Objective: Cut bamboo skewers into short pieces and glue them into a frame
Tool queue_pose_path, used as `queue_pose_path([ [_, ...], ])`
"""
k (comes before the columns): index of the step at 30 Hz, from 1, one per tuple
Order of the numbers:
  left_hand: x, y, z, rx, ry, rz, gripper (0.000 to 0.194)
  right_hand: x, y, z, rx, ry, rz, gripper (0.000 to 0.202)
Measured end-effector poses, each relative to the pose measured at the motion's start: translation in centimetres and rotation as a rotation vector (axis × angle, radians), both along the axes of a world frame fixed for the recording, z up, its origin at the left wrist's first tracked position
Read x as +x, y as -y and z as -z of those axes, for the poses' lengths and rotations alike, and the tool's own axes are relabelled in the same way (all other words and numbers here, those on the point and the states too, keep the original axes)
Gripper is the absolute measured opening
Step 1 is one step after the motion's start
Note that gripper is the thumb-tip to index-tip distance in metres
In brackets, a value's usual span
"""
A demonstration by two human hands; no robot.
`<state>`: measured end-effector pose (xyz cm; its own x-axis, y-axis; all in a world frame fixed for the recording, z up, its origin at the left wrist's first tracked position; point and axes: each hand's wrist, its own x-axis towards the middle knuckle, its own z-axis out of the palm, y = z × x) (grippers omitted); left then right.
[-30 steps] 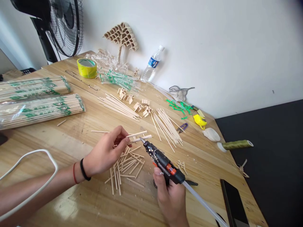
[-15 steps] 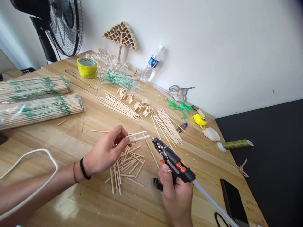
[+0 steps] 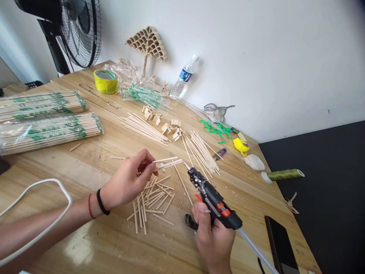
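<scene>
Between thumb and fingers, my left hand (image 3: 129,179) pinches short wooden sticks (image 3: 169,164) that point right; one lies slightly above the other. My right hand (image 3: 213,236) is wrapped round a black hot glue gun (image 3: 212,198) with an orange trigger. The gun's nozzle is just right of the stick ends, with a small gap. A clear glue stick (image 3: 256,249) runs out of the gun's back. Below my left hand lies a loose pile of short sticks (image 3: 155,199) on the wooden table (image 3: 114,243).
Long sticks (image 3: 201,152) and small glued stick pieces (image 3: 167,128) lie beyond my hands. Bagged sticks (image 3: 51,129) and a white cable (image 3: 67,198) are left. Tape (image 3: 105,81), a bottle (image 3: 182,80) and a fan (image 3: 81,34) stand behind; a phone (image 3: 281,243) lies right.
The glue gun in my right hand has moved slightly right and down, its nozzle now off the stick ends. My left hand has stayed almost in place with the sticks.
</scene>
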<state>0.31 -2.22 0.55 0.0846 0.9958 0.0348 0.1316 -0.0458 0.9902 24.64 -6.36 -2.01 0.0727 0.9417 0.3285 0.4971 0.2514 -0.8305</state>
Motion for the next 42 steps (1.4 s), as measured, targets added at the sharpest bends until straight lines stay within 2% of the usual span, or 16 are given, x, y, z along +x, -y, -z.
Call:
queue_pose_path([
  [4,0.0,0.1,-0.1,-0.006,0.004,0.0,0.017,-0.2,0.5,0.2,-0.075,-0.016,-0.013,0.032],
  [12,0.0,0.1,-0.3,-0.005,0.02,0.001,0.019,0.0,0.3,0.0,-0.076,0.025,-0.046,0.033],
  [16,0.0,0.0,-0.4,-0.006,0.015,0.0,0.019,-0.1,0.1,-0.1,-0.068,0.084,-0.112,0.034],
  [23,0.1,0.2,-0.4,-0.01,0.016,0.021,0.018,-0.4,0.3,-0.3,-0.086,0.037,-0.064,0.035],
  [28,0.1,0.2,-0.6,-0.015,0.036,0.028,0.017,0.1,0.1,0.0,-0.058,0.107,-0.152,0.03],
  [34,0.1,0.2,-0.5,-0.012,0.031,0.019,0.018,-0.4,0.2,-0.4,-0.044,0.076,-0.081,0.031],
  [39,0.2,0.2,-0.3,-0.01,0.01,0.02,0.019,-0.5,0.2,-0.8,-0.044,0.139,-0.125,0.028],
  [42,0.2,0.2,-0.2,-0.012,0.017,0.029,0.017,-0.5,0.2,-0.9,-0.084,0.085,-0.04,0.034],
])
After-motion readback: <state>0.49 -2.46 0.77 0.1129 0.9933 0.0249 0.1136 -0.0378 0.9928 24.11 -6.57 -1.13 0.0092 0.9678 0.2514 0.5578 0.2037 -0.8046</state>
